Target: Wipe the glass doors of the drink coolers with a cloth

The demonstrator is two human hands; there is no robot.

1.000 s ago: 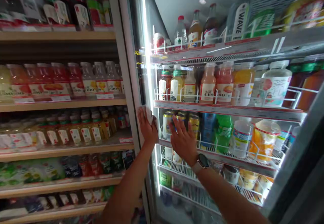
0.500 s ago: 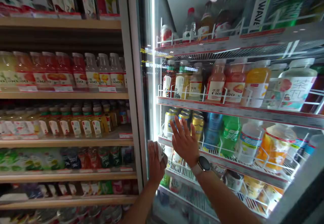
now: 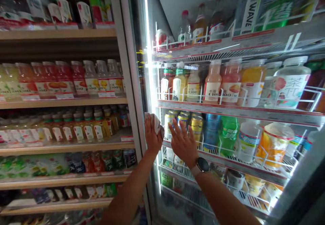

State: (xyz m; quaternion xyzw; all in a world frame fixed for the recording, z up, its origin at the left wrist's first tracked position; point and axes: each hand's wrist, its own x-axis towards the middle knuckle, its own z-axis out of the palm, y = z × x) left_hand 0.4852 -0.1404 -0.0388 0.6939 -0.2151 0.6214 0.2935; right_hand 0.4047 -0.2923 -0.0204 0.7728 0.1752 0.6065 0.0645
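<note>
The left hand presses a white cloth flat against the glass door; right of the cloth, the right hand has spread fingers.

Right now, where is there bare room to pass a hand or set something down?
A hand could likely pass between the uppermost wooden shelf and the juice bottles below. The low wire rack has bare wires right of its leftmost drinks, seemingly behind glass. The fridge's long bottle row is crowded.
</note>
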